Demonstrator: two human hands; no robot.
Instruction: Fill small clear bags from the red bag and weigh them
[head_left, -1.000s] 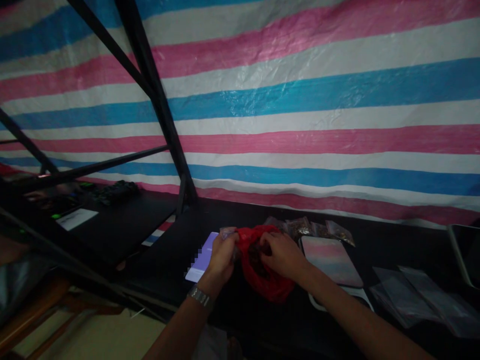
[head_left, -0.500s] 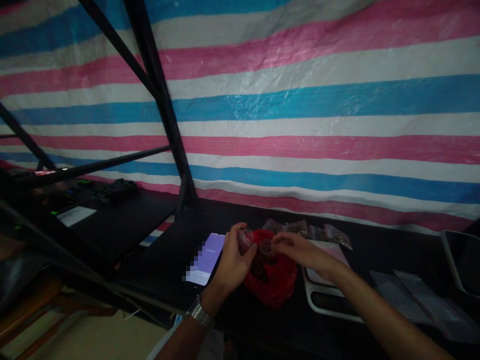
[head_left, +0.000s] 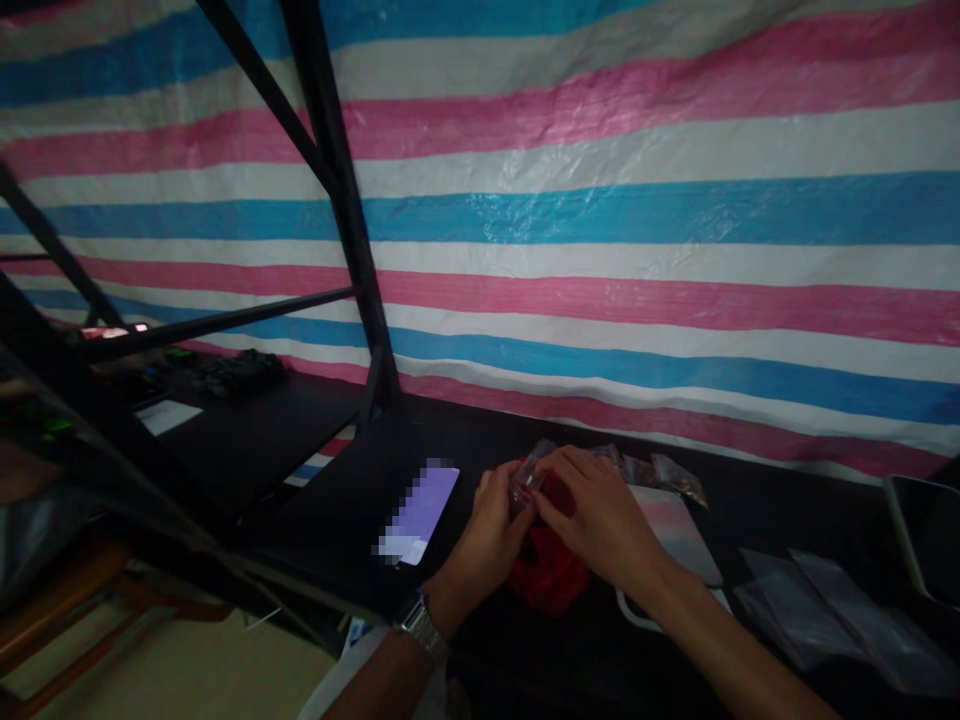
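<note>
Small clear plastic pouch [head_left: 527, 478] — pinched between both hands above a crumpled red plastic bag [head_left: 547, 575] on the black table [head_left: 360, 500]. Left hand [head_left: 491, 535] is closed on the pouch's lower edge; right hand [head_left: 600, 515] has its fingertips clamped on the top. Pouch looks light, limp and slippery — best held at its rim, I judge. Just left lies a lit phone [head_left: 420, 512]; behind, more filled pouches [head_left: 660, 470]; right, a white scale [head_left: 679, 540] and flat clear bags [head_left: 832, 610].
</note>
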